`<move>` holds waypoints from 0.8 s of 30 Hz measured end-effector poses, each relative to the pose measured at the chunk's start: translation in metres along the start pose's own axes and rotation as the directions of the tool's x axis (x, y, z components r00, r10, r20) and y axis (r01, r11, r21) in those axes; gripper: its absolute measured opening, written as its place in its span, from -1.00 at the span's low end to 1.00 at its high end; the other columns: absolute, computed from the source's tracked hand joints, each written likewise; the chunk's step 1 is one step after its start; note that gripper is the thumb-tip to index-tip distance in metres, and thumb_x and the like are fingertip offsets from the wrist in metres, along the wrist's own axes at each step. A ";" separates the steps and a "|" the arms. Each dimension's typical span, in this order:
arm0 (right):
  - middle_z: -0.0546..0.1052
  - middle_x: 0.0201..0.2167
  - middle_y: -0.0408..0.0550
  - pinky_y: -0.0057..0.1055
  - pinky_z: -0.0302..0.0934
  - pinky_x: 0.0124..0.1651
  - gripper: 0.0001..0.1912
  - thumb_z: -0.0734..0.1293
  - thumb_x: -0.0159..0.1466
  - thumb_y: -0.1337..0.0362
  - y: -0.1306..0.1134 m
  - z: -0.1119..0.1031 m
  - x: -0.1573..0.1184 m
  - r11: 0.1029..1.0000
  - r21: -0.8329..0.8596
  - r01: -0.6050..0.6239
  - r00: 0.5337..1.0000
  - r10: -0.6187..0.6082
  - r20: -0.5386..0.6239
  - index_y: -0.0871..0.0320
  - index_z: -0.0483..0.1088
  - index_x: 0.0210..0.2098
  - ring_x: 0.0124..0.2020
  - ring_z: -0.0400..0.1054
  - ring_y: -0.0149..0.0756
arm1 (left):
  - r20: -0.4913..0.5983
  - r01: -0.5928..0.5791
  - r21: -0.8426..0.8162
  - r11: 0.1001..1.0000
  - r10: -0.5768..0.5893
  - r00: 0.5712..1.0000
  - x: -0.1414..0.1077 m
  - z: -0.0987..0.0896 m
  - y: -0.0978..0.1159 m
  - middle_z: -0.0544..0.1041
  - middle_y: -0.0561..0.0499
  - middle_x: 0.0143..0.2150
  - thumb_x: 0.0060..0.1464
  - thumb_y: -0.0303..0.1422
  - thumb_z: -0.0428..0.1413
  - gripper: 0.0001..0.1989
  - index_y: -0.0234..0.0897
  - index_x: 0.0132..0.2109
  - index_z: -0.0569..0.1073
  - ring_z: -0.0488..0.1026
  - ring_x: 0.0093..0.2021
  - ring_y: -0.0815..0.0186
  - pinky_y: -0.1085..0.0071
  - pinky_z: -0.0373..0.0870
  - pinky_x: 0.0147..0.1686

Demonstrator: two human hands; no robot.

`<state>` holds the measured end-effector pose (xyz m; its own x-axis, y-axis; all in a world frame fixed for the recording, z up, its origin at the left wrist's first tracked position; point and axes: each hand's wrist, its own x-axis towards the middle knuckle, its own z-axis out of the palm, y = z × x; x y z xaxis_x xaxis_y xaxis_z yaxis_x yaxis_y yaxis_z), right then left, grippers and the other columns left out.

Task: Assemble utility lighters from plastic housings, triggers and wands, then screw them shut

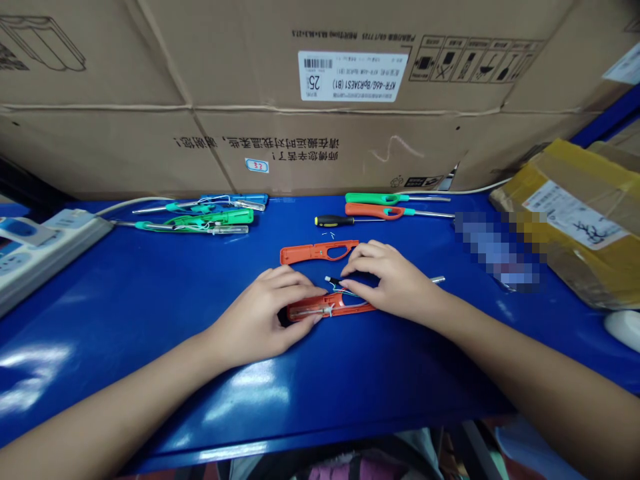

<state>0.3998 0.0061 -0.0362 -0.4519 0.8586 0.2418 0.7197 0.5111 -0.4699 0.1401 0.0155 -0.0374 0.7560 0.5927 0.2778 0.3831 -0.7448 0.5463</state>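
Observation:
An orange lighter half-shell (350, 309) lies on the blue table, with a clear fuel tank (307, 311) set inside it. My left hand (277, 308) grips the shell's left end between thumb and fingers. In my right hand (387, 277) is a small black igniter (334, 281) with a white tip and thin wires, pinched above the shell. A metal lighter tube (439, 279) sticks out beyond the right hand. Behind my hands lies the other orange shell half (315, 253), with its trigger opening showing; my right fingertips are close to its right end.
A black and yellow screwdriver (340, 221) lies farther back, near a green lighter (380, 198) and an orange lighter (377, 211). Opened green (215, 219) and blue (240, 199) lighters lie back left. A power strip (55, 247) is left; cardboard (240, 153) stands behind, a taped parcel (575, 220) right.

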 end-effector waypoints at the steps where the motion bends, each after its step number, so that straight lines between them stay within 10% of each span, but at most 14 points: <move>1: 0.54 -0.22 -0.06 -0.20 0.23 0.02 -0.93 0.41 0.30 0.29 0.000 0.001 0.001 1.000 0.019 -0.009 1.000 0.009 0.007 0.12 0.55 -0.23 -0.09 0.39 -0.20 | 0.000 0.001 -0.001 1.000 -0.001 1.000 0.000 0.000 0.000 0.61 -0.04 -0.07 0.18 -0.37 0.20 -0.72 -0.20 0.05 0.55 0.52 -0.07 0.20 0.18 0.38 0.01; 13: 0.54 -0.22 -0.09 -0.16 0.13 0.08 -0.89 0.40 0.29 0.42 -0.014 0.005 0.006 0.993 0.075 -0.095 0.995 0.092 0.030 0.14 0.48 -0.38 -0.05 0.37 -0.22 | -0.006 0.002 0.013 1.000 -0.002 1.000 0.001 -0.001 0.001 0.64 -0.05 -0.07 0.15 -0.36 0.22 -0.72 -0.18 0.02 0.58 0.53 -0.07 0.17 0.16 0.40 0.01; 24: 0.55 -0.17 -0.03 -0.20 0.09 0.03 -0.90 0.32 0.38 0.35 -0.017 -0.004 -0.005 0.968 -0.058 0.246 0.967 -0.249 -0.054 0.13 0.45 -0.29 -0.08 0.33 -0.22 | -0.212 0.108 -0.152 0.983 -0.139 0.967 0.013 0.007 0.015 0.68 -0.02 -0.20 0.15 -0.33 0.28 -0.75 -0.22 -0.01 0.62 0.54 -0.20 0.25 0.33 0.49 -0.17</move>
<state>0.3921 -0.0069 -0.0266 -0.5878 0.7050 0.3967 0.6158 0.7080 -0.3457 0.1593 0.0096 -0.0308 0.5658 0.7416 0.3605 0.3772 -0.6215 0.6866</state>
